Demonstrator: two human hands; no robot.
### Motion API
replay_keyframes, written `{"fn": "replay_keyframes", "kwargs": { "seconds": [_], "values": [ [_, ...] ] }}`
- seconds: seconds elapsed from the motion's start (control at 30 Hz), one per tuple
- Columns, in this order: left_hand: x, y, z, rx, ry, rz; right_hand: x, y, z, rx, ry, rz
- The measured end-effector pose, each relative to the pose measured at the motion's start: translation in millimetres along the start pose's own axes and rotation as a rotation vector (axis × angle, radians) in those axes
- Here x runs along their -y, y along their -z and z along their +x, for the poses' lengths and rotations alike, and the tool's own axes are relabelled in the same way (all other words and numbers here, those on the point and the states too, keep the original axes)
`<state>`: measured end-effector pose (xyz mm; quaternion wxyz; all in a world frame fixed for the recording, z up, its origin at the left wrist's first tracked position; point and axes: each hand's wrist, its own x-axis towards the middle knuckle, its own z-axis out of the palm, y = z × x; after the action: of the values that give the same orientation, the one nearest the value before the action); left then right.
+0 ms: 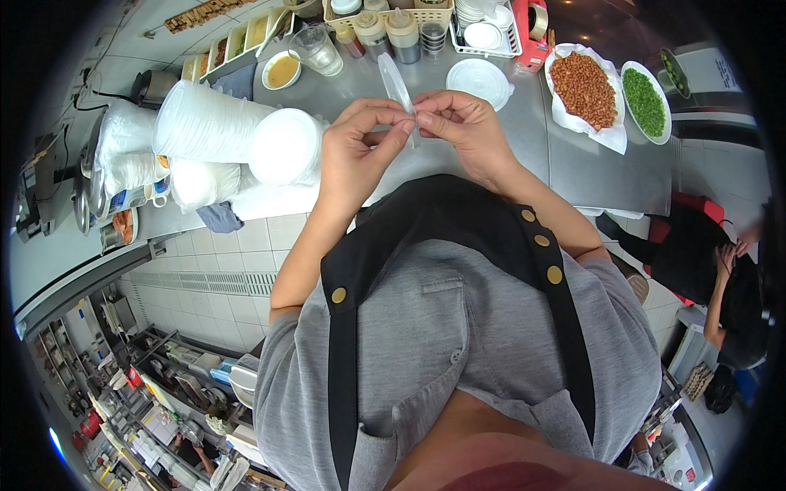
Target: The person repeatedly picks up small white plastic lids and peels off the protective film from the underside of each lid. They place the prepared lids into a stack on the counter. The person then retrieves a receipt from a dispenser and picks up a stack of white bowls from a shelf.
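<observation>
Above the steel counter (516, 138) a clear plastic lid (396, 81) stands almost on edge, pinched between both hands. My left hand (367, 138) grips its near edge from the left with thumb and fingers. From the right, my right hand (460, 126) holds the same edge, and the fingertips nearly meet. A translucent round lid (478, 83) lies flat on the counter beyond my right hand. Left of my left hand are a white round stack of lids or containers (285, 147) and a long leaning stack of clear plastic containers (206, 123).
Squeeze bottles (403, 37), a glass pitcher (316, 50) and a bowl of yellow-brown sauce (282, 69) stand at the back. Peanuts on a paper-lined plate (582, 91) and chopped greens in an oval dish (643, 102) sit at right. A person (706, 264) sits beyond the counter's right end.
</observation>
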<state>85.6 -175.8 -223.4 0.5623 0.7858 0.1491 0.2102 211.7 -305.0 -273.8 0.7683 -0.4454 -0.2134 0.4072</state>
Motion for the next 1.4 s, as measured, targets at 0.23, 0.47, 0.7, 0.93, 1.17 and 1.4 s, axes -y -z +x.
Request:
{"fn": "replay_keyframes", "kwargs": {
  "seconds": [0.23,0.47,0.7,0.93,1.17,1.4],
  "values": [
    [1,-1,-1,-0.003,-0.003,0.017,1,0,0,0.007,0.009,-0.024],
    [1,-1,-1,-0.007,0.014,0.004,1,-1,0,0.009,0.011,-0.017],
    [1,-1,-2,-0.003,0.012,-0.025,0,0,0,0.006,-0.004,-0.014],
    [1,0,-1,0.012,0.029,-0.015,2,-1,-1,-0.006,-0.012,-0.014],
    [8,-7,0,-0.062,-0.054,0.077,-1,-3,-2,0.024,0.075,-0.118],
    [16,2,-2,-0.055,-0.060,0.148,-14,0,2,0.002,0.184,-0.413]
  ]
}}
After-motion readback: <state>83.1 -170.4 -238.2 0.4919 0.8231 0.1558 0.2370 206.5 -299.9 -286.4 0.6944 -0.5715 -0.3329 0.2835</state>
